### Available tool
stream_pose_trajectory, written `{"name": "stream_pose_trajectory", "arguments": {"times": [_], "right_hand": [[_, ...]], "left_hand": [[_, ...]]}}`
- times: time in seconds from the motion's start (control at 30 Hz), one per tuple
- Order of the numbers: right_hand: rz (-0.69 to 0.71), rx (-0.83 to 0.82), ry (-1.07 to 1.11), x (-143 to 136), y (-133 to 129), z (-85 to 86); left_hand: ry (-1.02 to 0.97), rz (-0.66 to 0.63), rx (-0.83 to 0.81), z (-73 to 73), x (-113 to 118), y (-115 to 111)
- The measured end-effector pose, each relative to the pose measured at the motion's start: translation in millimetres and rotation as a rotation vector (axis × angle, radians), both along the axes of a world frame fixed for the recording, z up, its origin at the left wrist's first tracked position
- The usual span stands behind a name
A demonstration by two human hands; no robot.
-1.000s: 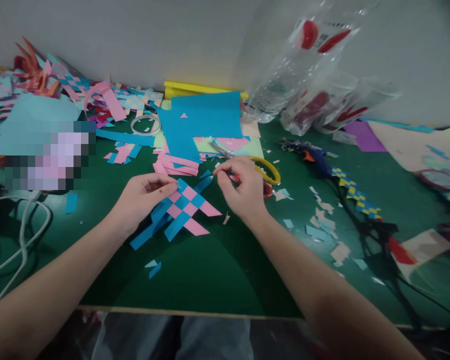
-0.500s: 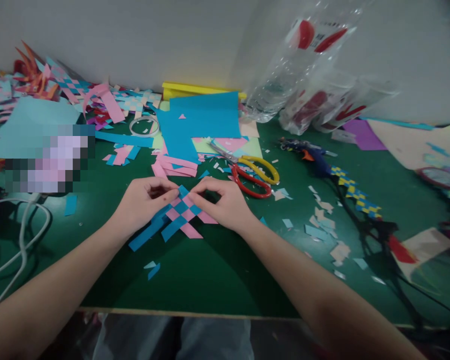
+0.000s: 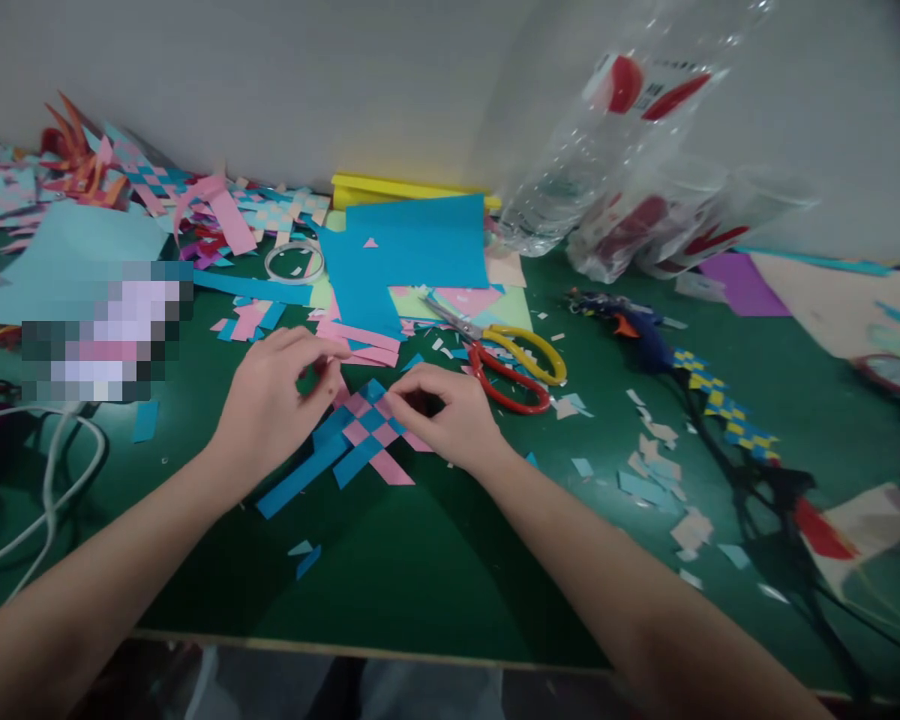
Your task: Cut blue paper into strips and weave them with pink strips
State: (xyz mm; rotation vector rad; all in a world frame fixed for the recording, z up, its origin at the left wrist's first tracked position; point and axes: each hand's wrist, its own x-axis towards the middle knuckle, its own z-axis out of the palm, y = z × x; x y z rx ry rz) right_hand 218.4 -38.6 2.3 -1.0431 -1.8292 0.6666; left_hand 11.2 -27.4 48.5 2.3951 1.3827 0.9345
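A small woven piece of blue and pink paper strips (image 3: 373, 422) lies between my hands over the green table, with loose strip ends pointing down and left. My right hand (image 3: 446, 410) pinches its upper right edge between thumb and forefinger. Just above and left of the weave is my left hand (image 3: 281, 390), thumb and forefinger apart with nothing visible between them. Scissors with one yellow and one red handle (image 3: 514, 365) rest behind my right hand. Pink strips (image 3: 360, 343) lie just behind the weave.
Blue sheets (image 3: 420, 240) lie at the back beside a tape roll (image 3: 294, 263). A plastic bottle (image 3: 570, 180) and bagged cups (image 3: 690, 215) stand back right. A white cable (image 3: 51, 490) runs along the left; paper scraps (image 3: 652, 460) lie right.
My left hand has let go of the woven piece and moved a little left and up, its fingers opening. My right hand stays at the weave. The whole view has shifted slightly.
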Motion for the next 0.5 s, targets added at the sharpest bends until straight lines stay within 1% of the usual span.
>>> {"name": "stream_pose_trajectory", "arguments": {"times": [0.03,0.1,0.17,0.23,0.3,0.4,0.5], "right_hand": [[0.001,-0.008,-0.003,0,0,-0.1],[-0.003,-0.025,-0.002,0,0,-0.1],[0.006,-0.041,0.001,0,0,0.2],[0.018,-0.056,-0.001,0,1,0.6],[0.024,-0.067,-0.008,0,1,0.9],[0.023,-0.068,-0.016,0,1,0.8],[0.028,-0.072,-0.023,0,2,0.2]], "left_hand": [[0.045,0.017,-0.023,4.0,-3,9],[0.106,0.085,-0.039,10.5,-10,33],[0.174,0.197,0.013,13.1,-20,63],[0.219,0.335,0.024,11.0,-29,95],[0.289,0.423,-0.007,5.1,-36,121],[0.362,0.432,-0.013,-4.7,-40,146],[0.439,0.394,-0.013,-9.4,-40,156]]}}
